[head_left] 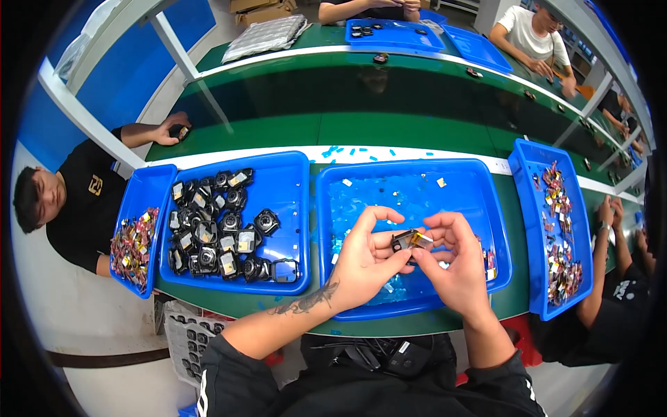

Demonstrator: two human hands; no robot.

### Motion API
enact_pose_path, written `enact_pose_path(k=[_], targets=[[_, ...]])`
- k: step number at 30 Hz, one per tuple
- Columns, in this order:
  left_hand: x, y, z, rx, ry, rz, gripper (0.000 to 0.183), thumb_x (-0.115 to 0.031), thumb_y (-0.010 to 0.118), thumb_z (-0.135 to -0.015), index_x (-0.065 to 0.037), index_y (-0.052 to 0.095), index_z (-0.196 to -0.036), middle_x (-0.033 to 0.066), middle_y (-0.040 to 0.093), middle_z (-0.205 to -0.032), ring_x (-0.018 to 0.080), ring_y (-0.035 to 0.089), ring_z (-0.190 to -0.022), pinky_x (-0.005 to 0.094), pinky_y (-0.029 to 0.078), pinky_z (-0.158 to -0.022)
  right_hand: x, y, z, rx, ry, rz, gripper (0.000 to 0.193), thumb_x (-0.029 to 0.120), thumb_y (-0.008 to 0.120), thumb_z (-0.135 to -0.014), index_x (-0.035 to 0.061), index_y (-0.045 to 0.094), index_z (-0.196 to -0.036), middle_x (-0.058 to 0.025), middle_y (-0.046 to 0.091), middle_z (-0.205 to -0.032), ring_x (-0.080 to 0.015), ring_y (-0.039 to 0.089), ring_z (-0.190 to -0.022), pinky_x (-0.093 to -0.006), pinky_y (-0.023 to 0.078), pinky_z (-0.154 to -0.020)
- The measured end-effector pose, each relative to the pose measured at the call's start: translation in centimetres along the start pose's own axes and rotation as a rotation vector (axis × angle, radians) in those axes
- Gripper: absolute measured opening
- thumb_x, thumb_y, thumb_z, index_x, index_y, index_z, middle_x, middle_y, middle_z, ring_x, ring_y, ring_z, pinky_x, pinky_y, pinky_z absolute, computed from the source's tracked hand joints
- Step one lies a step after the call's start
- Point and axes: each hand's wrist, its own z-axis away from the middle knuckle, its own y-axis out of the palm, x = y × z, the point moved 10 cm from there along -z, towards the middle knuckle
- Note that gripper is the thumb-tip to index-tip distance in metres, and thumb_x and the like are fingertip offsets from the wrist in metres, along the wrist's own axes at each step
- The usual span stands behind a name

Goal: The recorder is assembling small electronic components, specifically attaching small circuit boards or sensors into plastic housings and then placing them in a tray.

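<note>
Above the middle blue tray (501,229), a small black device housing (401,242) with a round opening and a silver-and-yellow part (421,240) is held between my hands. My left hand (368,257) grips the housing with thumb and fingers. On its other side, the thumb and fingers of my right hand (458,267) close around the silver-and-yellow part. Bits of blue film (354,191) and a few small pale pieces lie in the tray beneath. Left of it, another blue tray (286,187) carries a heap of similar black housings (229,222).
Narrow blue bins of small red-and-yellow parts stand at far left (158,182) and right (538,292). Beyond runs a green conveyor (382,130) with scattered units, and blue scraps lie along its white edge (445,160). Co-workers sit at left, right and across. White frame posts (174,45) rise at left.
</note>
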Motion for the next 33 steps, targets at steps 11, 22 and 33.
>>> enact_pose_path(k=[11, 22, 33], targets=[[-12.3, -9.6, 4.3, -0.522, 0.277, -1.754, 0.037, -0.017, 0.07, -0.082, -0.005, 0.061, -0.115, 0.0132, 0.065, -0.105, 0.0336, 0.061, -0.099, 0.0412, 0.051, -0.084, -1.6, -6.0, -18.7, 0.001, 0.026, 0.278, 0.047, 0.003, 0.076, -0.074, 0.0005, 0.051, -0.113, -0.0091, 0.067, -0.079, -0.0112, 0.06, -0.067, -0.0249, 0.046, -0.057], [-10.9, -12.5, 4.7, -0.348, 0.189, -1.695, 0.033, -0.016, 0.067, -0.08, -0.004, 0.063, -0.111, 0.0181, 0.064, -0.101, 0.0354, 0.063, -0.096, 0.0431, 0.051, -0.086, -6.6, -14.0, -25.2, -0.325, -0.012, 0.618, 0.047, 0.019, 0.084, -0.07, -0.0004, 0.063, -0.107, -0.0112, 0.066, -0.091, -0.02, 0.064, -0.079, -0.0321, 0.052, -0.071], [-5.3, -5.9, -2.1, -0.115, -0.072, 0.501, 0.037, -0.033, 0.042, -0.103, 0.0, 0.057, -0.101, 0.0183, 0.068, -0.094, 0.0301, 0.071, -0.08, 0.0329, 0.061, -0.07, 2.4, -11.7, -0.4, -0.109, -0.105, 0.669, 0.014, 0.008, 0.07, -0.082, -0.0007, 0.068, -0.092, -0.0103, 0.066, -0.079, -0.0168, 0.062, -0.069, -0.0299, 0.049, -0.065]])
